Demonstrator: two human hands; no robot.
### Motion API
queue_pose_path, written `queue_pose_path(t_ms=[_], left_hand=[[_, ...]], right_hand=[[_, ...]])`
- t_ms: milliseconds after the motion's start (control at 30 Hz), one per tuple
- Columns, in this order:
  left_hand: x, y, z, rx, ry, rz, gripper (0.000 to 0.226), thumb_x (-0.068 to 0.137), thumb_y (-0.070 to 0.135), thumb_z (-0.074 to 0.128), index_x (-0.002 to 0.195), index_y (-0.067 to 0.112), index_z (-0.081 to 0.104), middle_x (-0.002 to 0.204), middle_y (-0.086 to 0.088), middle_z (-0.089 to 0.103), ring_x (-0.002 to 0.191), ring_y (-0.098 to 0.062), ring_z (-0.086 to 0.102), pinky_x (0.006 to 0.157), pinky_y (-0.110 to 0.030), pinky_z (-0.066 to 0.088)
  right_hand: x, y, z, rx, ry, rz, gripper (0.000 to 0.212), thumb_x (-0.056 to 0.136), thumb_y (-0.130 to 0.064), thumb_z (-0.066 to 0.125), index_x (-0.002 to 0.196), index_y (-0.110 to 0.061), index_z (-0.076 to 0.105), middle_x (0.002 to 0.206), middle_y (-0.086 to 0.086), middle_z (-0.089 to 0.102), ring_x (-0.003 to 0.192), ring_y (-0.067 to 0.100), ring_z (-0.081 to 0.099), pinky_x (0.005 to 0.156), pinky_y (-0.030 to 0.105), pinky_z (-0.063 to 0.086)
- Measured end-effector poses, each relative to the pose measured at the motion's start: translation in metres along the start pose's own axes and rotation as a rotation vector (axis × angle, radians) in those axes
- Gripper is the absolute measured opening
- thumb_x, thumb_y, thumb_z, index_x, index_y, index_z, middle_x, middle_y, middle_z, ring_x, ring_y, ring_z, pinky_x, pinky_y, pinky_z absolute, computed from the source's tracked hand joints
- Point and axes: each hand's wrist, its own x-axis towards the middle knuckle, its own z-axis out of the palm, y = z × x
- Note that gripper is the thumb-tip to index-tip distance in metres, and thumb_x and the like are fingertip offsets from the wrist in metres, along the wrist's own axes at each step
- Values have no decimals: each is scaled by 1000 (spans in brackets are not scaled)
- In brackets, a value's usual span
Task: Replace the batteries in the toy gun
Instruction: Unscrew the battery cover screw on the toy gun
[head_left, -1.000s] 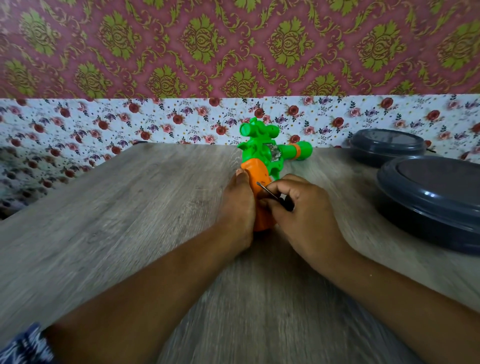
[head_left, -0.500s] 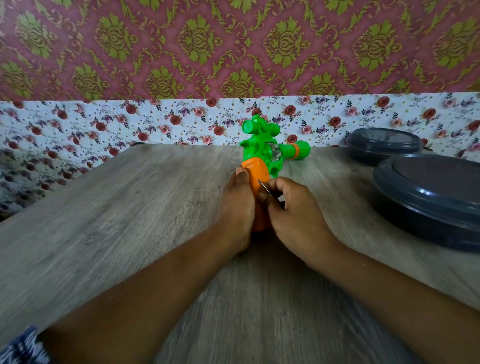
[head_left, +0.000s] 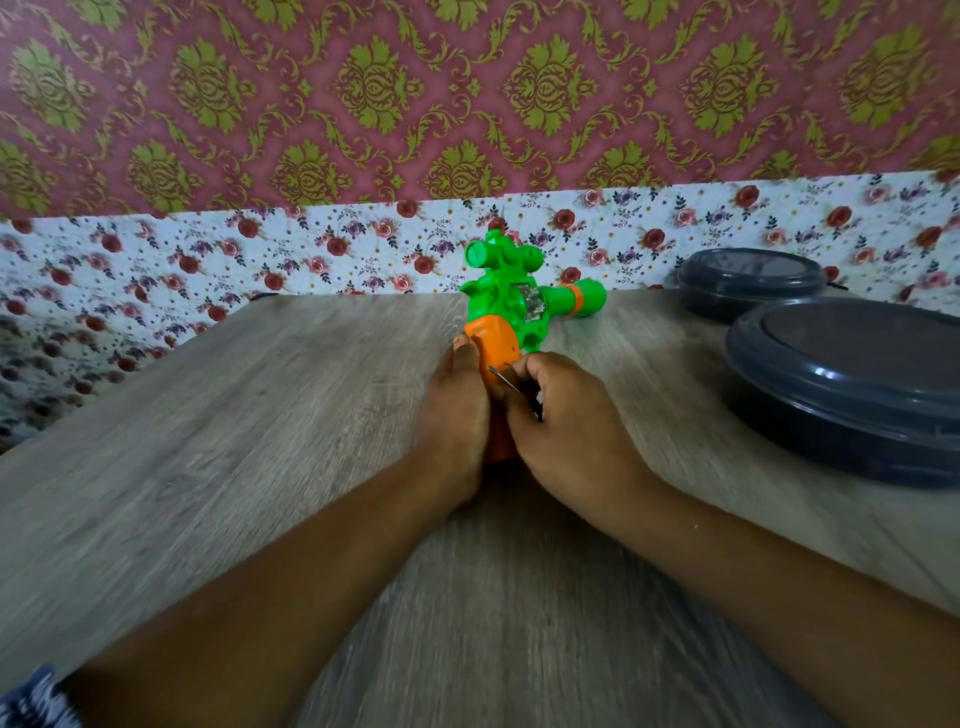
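Note:
A green toy gun (head_left: 511, 299) with an orange handle (head_left: 496, 343) lies on the wooden table (head_left: 260, 441), its barrel pointing right. My left hand (head_left: 457, 421) grips the handle from the left side. My right hand (head_left: 566, 426) holds a small screwdriver (head_left: 511, 387), whose thin metal tip points up-left and touches the handle. The lower part of the handle is hidden between my hands. No batteries show.
Two dark grey round lidded containers stand at the right, a large one (head_left: 852, 389) near and a smaller one (head_left: 750, 280) behind it. A floral-papered wall (head_left: 311, 249) rises behind the table's far edge.
My right hand has shifted slightly left and closer to the handle, bringing the screwdriver tip onto the orange handle. The left hand and the gun stay where they were.

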Motion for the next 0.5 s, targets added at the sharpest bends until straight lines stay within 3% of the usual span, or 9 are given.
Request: queue_pose_path(t_ms=[100,167,233,333,500], left_hand=[[0,1,0,-35,-24,-5,53,93,52,30,118,13,55,106,-7,66,97,-20,64,91,-43,51],[-2,4,0,-124,-25,-34,48,99,45,26,113,10,55,92,-11,67,81,-21,64,80,-36,54],[-3,6,0,-172,-81,-47,46,102,39,21,115,9,53,82,-10,63,70,-18,61,64,-29,52],[-2,4,-1,-170,-112,-28,51,102,38,20,130,5,47,85,-9,63,68,-16,60,56,-23,54],[-2,8,-3,-160,-86,-33,51,102,39,23,134,6,43,81,-8,61,62,-16,60,48,-22,52]], right_hand=[[4,3,-7,-38,37,9,11,90,-23,53,80,-18,50,83,2,54,75,16,49,67,28,36],[10,11,-19,-118,54,61,13,91,-22,52,80,-18,48,82,1,50,75,16,47,65,26,32],[14,23,-35,-307,-54,158,11,91,-21,52,83,-15,53,85,2,51,81,20,50,65,24,30],[15,37,-49,-524,-281,263,14,86,-16,56,98,-12,61,104,9,61,97,25,57,69,26,36],[17,38,-50,-600,-365,274,21,81,-21,57,100,-13,61,110,11,61,100,28,58,69,27,41]])
